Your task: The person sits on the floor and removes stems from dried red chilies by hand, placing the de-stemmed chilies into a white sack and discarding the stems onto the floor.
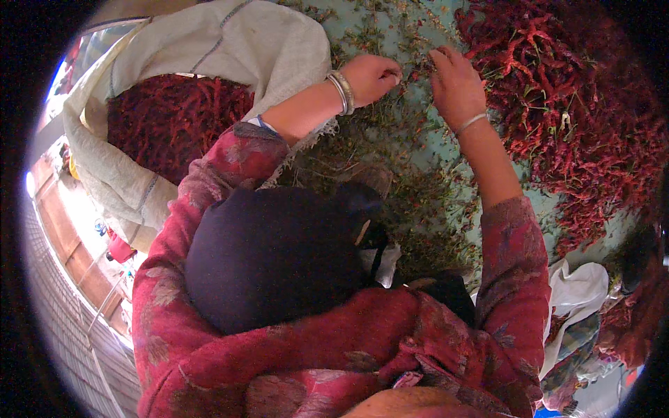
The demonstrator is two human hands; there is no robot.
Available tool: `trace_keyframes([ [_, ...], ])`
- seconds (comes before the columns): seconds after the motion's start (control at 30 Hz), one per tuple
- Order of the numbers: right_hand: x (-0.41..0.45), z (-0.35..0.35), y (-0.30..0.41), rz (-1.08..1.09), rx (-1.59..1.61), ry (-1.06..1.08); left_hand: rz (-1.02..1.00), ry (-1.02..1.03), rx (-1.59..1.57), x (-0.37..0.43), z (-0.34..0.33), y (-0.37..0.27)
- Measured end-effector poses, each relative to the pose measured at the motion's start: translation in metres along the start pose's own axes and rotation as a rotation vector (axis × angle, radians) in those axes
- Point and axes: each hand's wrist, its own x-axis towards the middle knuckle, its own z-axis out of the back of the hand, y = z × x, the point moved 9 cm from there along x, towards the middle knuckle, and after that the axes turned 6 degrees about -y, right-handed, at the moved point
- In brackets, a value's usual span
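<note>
Dried red chilli peppers (549, 89) lie in a large heap to the right, some with green stems. My right hand (453, 83) is at the heap's left edge, fingers bent downward; whether they pinch anything does not show. Across a small gap, my left hand (372, 78) is half curled with its fingertips together, and I cannot tell if something small is between them. Beyond my left forearm stands a wide-mouthed white woven sack (282, 47), its rim rolled back, holding more dried red chillies (177, 120).
Broken stems and plant scraps (387, 141) litter the pale green floor sheet (436, 141) between sack and heap. My dark-covered knee (277, 251) is close below the sack. A white bag (580, 287) lies at the lower right, near more red chillies.
</note>
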Motion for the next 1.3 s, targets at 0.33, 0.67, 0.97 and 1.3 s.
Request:
trace_keyframes([
  [0.33, -0.003, -0.042, -0.025, -0.173, -0.24, 0.353, -0.036, 0.241, 0.118, -0.009, -0.036, -0.002],
  [0.67, -0.062, 0.01, 0.017, -0.237, 0.28, 0.224, -0.06, 0.087, 0.013, 0.016, -0.019, -0.015],
  [0.97, -0.087, 0.036, 0.016, -0.586, 0.553, 0.146, 0.2, 0.397, -0.581, -0.036, -0.055, -0.039],
  [1.3, -0.092, 0.061, 0.055, -0.352, 0.427, 0.077, 0.454, 0.439, -0.604, -0.073, -0.071, -0.042],
])
